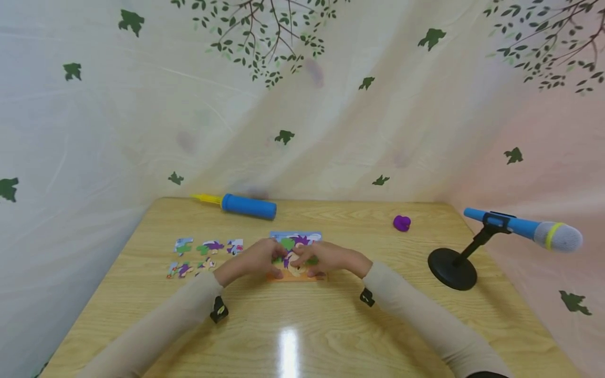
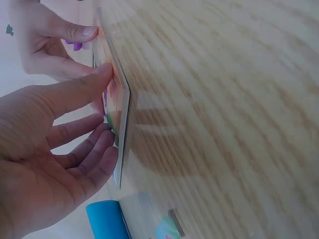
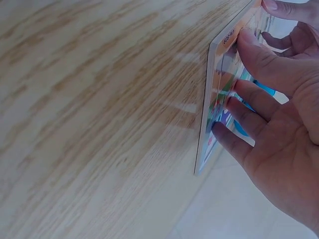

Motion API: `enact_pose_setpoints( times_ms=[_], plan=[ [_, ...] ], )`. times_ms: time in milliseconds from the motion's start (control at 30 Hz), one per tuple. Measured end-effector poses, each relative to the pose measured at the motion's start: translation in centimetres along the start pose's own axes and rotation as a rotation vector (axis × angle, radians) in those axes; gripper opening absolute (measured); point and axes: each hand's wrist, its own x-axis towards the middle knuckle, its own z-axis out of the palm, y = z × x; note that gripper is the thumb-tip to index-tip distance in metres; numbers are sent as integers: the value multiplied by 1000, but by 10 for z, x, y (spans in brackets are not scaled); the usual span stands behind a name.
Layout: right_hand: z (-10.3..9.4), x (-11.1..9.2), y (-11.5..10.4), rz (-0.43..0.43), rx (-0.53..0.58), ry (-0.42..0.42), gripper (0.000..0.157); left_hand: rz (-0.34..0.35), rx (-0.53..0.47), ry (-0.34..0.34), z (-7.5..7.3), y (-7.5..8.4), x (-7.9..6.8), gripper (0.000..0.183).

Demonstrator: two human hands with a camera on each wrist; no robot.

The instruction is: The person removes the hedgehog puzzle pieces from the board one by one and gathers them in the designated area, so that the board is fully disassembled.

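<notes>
A colourful cartoon jigsaw puzzle in a flat tray [image 1: 298, 279] lies on the table under both hands. My left hand [image 1: 262, 255] reaches over its left half, thumb and fingertips touching the surface with the fingers loosely bent. From the other side, my right hand [image 1: 333, 256] rests its thumb and fingertips on the right half. In the right wrist view, the thumb is at the orange border of the tray [image 3: 219, 74] and the other fingertips lie on the picture. The hands partly cover the picture. Several loose jigsaw pieces [image 1: 210, 248] lie left of the left hand.
A blue pump [image 1: 249, 206] with a yellow nozzle lies at the back of the table. At the back right sits a small purple toy [image 1: 402, 223]. A blue microphone [image 1: 522, 227] on a black stand [image 1: 452, 269] stands at the right edge. Behind hangs a leaf-patterned curtain.
</notes>
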Motion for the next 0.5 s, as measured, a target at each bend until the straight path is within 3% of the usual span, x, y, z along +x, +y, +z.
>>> enact_pose_setpoints(
  times_ms=[200,367,500],
  plan=[
    [-1,-1,-1,-14,-26,15,45,-24,1,15,1,4,-2,44],
    [0,-2,-2,6,37,2,46,16,29,39,2,7,-5,41],
    [1,-1,-1,8,57,-2,46,8,27,56,2,11,-9,42]
  ],
)
